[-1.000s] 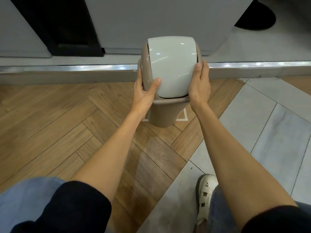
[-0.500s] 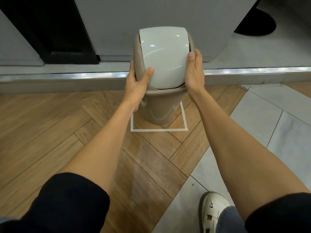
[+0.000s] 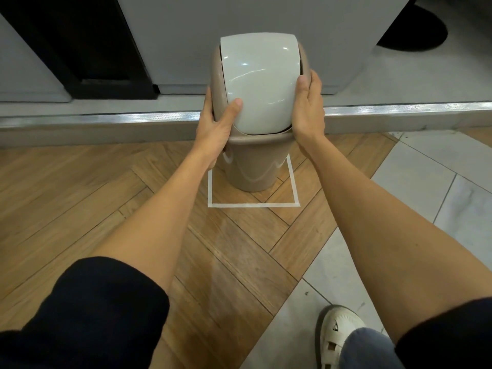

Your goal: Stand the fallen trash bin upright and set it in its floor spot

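Note:
A beige trash bin (image 3: 253, 166) with a pale grey-green swing lid (image 3: 259, 81) stands upright on the wooden floor, its base inside a square of white tape (image 3: 253, 205). My left hand (image 3: 217, 126) grips the left side of the lid housing, thumb resting on the lid. On the right side, my right hand (image 3: 308, 113) clasps the housing with the thumb along the lid's edge. The far part of the tape square is hidden behind the bin.
Behind the bin runs a raised step with a metal edge strip (image 3: 106, 118), then a grey wall panel (image 3: 253, 14) and a dark opening (image 3: 87, 46) at the left. Grey floor tiles (image 3: 415, 177) lie to the right. My white shoe (image 3: 338, 334) is at the lower right.
The bin has come down from a lifted position into the tape square, and its base now rests on the floor. Both hands stayed clasped on its top.

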Action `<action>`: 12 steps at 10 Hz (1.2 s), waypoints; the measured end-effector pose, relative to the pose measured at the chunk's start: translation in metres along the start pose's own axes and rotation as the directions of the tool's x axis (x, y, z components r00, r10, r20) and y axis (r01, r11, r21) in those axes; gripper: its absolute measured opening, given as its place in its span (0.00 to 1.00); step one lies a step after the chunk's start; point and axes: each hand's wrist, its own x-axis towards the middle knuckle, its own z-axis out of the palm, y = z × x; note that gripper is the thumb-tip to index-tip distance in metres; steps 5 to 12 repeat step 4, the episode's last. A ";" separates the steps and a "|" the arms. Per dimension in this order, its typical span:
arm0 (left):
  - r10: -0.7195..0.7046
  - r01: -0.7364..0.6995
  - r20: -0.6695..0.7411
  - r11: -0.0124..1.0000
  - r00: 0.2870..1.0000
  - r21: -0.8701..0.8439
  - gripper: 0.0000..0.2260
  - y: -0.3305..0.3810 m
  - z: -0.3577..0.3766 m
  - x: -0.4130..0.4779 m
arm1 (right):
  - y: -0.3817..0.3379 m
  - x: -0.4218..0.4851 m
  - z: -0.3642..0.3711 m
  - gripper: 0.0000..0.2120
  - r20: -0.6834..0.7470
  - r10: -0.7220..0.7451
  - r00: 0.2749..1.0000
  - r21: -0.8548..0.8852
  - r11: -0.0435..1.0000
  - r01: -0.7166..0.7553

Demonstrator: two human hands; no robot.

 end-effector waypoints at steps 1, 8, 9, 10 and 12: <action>-0.039 0.037 0.019 0.994 0.999 0.104 0.41 0.011 -0.003 -0.004 | -0.007 -0.002 -0.004 0.27 0.020 0.023 1.000 -0.036 0.999 -0.022; -0.066 0.117 -0.109 0.814 0.992 0.568 0.37 0.133 -0.003 -0.024 | -0.092 0.007 -0.071 0.31 0.252 0.149 0.956 -0.361 0.931 -0.050; -0.066 0.117 -0.109 0.814 0.992 0.568 0.37 0.133 -0.003 -0.024 | -0.092 0.007 -0.071 0.31 0.252 0.149 0.956 -0.361 0.931 -0.050; -0.066 0.117 -0.109 0.814 0.992 0.568 0.37 0.133 -0.003 -0.024 | -0.092 0.007 -0.071 0.31 0.252 0.149 0.956 -0.361 0.931 -0.050; -0.066 0.117 -0.109 0.814 0.992 0.568 0.37 0.133 -0.003 -0.024 | -0.092 0.007 -0.071 0.31 0.252 0.149 0.956 -0.361 0.931 -0.050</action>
